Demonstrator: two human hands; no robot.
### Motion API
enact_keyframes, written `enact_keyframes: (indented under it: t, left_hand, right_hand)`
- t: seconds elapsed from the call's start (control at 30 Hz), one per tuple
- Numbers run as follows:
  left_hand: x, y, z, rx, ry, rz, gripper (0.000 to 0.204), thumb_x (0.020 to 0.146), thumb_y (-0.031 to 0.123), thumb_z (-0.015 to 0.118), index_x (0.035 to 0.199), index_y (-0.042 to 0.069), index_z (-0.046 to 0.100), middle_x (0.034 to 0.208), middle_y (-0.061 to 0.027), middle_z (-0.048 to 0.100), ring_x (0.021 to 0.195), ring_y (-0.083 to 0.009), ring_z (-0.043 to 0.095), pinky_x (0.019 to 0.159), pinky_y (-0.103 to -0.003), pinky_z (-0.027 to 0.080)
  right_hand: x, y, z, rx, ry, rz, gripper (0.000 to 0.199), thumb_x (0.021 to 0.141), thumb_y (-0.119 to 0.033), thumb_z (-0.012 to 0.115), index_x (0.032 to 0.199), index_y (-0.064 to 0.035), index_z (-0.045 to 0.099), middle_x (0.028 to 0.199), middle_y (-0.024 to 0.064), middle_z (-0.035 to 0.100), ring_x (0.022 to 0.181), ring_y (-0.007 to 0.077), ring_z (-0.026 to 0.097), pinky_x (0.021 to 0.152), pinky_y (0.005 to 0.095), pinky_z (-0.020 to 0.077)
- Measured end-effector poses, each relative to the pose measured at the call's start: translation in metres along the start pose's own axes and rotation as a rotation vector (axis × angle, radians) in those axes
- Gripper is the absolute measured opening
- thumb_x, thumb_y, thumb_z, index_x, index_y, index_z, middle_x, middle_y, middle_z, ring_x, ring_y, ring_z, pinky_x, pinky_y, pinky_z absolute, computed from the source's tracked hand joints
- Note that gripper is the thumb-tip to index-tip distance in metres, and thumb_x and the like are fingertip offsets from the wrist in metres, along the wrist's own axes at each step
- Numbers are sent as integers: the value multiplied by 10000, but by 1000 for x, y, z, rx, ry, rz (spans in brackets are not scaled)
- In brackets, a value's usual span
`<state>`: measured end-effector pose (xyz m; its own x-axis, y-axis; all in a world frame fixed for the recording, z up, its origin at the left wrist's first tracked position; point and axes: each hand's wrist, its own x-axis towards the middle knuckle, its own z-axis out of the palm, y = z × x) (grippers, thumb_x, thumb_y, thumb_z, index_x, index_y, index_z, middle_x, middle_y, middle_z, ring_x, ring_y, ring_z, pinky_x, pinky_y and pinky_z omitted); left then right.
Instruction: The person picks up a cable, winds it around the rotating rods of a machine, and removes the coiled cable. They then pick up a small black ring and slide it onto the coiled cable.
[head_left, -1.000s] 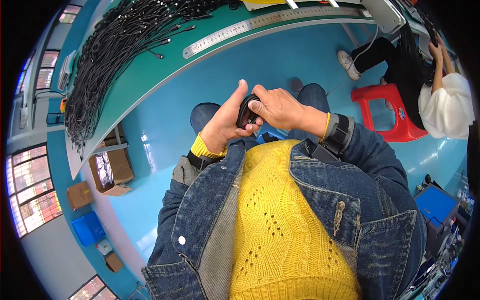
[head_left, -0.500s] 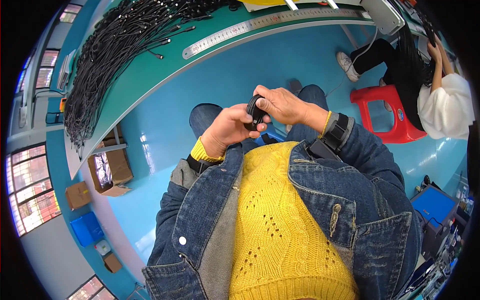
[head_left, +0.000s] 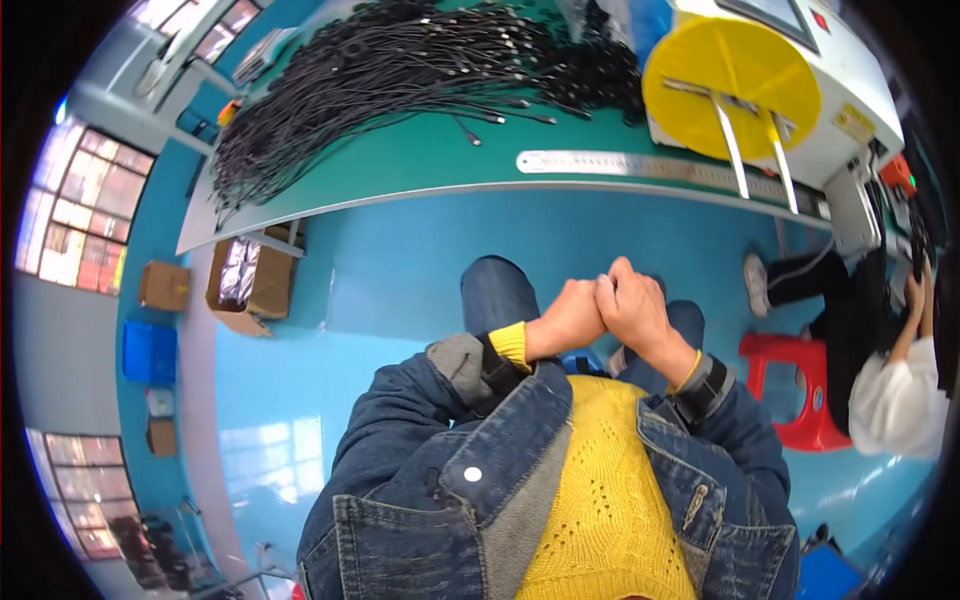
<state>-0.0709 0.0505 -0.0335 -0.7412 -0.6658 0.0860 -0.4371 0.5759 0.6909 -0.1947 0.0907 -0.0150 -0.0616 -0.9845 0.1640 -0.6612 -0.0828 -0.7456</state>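
Note:
My left hand and my right hand meet in front of my lap, both closed with the backs turned up. The right hand's thumb side presses against the left hand. A coiled black cable, visible in both hands half a second ago, is now covered by my closed fingers. On the green table ahead lies a large heap of black cables with metal-tipped plugs. A steel ruler lies along the table's near edge.
A white machine with a yellow disc and two metal rods stands at the table's right. A person in a white sleeve works at far right beside a red stool. An open cardboard box stands below the table's left end.
My view has turned right, bringing the yellow disc into full sight. My hands have closed together, so the coiled black cable no longer shows.

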Motion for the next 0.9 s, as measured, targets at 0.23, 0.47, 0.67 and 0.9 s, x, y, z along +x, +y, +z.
enact_keyframes:
  t: [0.23, 0.47, 0.67, 0.9]
  left_hand:
    - [-12, -33, -13, -598, -470, -338, 165, 736, 181, 637, 725, 27, 579, 550, -68, 565, 487, -178, 573, 419, -312, 417]
    - [58, -105, -238, -377, -6, -540, 246, 758, 283, 631, 835, 50, 651, 717, -41, 608, 623, -125, 568, 537, -251, 453]
    - [75, -270, -418, -37, 807, -708, 418, 793, 354, 591, 1019, 2, 596, 924, -151, 638, 861, -237, 623, 734, -355, 491]
    - [89, -231, -288, 932, 406, -773, 540, 771, 486, 571, 1091, 51, 571, 1061, -156, 587, 1022, -307, 540, 893, -494, 374]
  right_hand:
    - [-9, 33, 21, 127, -307, 174, 360, 839, -356, 530, 826, 3, 496, 651, 209, 578, 646, 382, 576, 574, 437, 442]
    - [-30, 59, -6, 204, -547, 410, 230, 830, -233, 566, 823, -4, 555, 593, 30, 544, 533, 105, 519, 508, 264, 413]
    - [-32, 70, 4, 190, -552, 480, 261, 793, -272, 597, 812, -12, 590, 643, 85, 598, 592, 157, 570, 545, 289, 436]
    - [-18, 65, 5, 154, -536, 554, 265, 783, -263, 598, 815, 0, 588, 644, 96, 597, 606, 186, 581, 572, 313, 446]
